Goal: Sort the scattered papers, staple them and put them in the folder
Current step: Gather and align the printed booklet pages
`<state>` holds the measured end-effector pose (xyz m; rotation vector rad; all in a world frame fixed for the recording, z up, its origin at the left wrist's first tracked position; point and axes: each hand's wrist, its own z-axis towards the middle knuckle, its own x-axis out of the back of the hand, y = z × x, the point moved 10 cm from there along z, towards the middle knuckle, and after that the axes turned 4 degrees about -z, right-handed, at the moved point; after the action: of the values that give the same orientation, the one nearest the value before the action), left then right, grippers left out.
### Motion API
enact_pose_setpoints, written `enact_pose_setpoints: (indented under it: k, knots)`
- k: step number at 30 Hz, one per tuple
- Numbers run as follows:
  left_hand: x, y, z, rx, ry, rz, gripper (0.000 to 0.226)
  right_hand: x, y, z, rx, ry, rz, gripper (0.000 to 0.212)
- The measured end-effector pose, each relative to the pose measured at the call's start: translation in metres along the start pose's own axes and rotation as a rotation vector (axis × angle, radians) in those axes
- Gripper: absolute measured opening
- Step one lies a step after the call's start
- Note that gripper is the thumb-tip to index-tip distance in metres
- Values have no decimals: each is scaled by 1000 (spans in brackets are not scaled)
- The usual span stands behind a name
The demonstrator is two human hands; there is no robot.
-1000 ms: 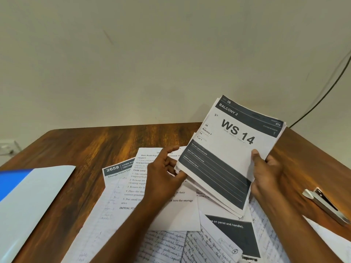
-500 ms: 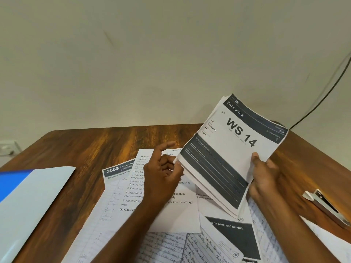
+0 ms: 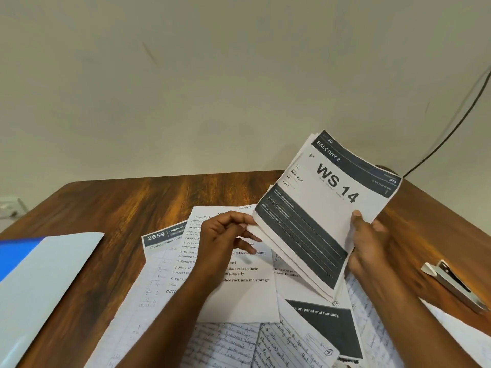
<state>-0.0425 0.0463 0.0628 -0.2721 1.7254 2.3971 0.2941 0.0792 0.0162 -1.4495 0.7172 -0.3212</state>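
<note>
A stack of printed sheets (image 3: 318, 208) with "WS 14" on top is held tilted above the table. My right hand (image 3: 368, 243) grips its right edge, thumb on the front. My left hand (image 3: 223, 240) pinches the stack's lower left corner. Under the hands lie scattered papers (image 3: 239, 296), printed and handwritten, overlapping each other. A blue and white folder (image 3: 39, 282) lies at the left edge of the wooden table (image 3: 127, 205). A metal stapler (image 3: 451, 282) rests at the right.
A plain wall stands right behind the table. A black cable (image 3: 451, 128) runs down the wall at the right. A white socket (image 3: 10, 208) shows at the far left. Bare wood shows at the table's back and left.
The stack has tilted more upright and turned clockwise. My left hand has shifted from under the sheets to pinching their lower left corner.
</note>
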Motion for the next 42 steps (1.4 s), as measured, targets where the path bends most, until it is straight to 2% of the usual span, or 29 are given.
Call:
enact_pose_setpoints:
  k: [4, 7, 13, 18, 22, 25, 29, 34, 37, 42]
  knots:
    - [1, -8, 3, 88, -21, -107, 41, -1, 5, 4, -15, -14, -16, 10]
    - [3, -11, 3, 124, -41, -152, 24, -2, 5, 4, -13, -20, -27, 9]
    - [20, -21, 5, 204, 72, 36, 23, -1, 3, 6, 5, -12, -80, 11]
    - [24, -24, 4, 210, 66, 85, 37, 0, -2, 4, 37, -17, -129, 23]
    - [21, -24, 5, 217, 19, 38, 47, 0, -2, 4, 34, -23, -134, 23]
    - [22, -25, 4, 239, 8, 13, 39, 0, -2, 4, 30, -20, -133, 22]
    - [20, -24, 5, 243, -6, -7, 15, -1, -1, 3, 25, -29, -140, 21]
    - [23, -26, 4, 253, 26, -9, 25, -2, 0, 3, 33, -24, -123, 19]
    - [23, -26, 2, 257, 62, -20, 2, -2, -1, 3, 45, -24, -118, 14]
    - [28, -29, 3, 240, 149, 22, 30, -3, 0, 4, 50, -38, -105, 19]
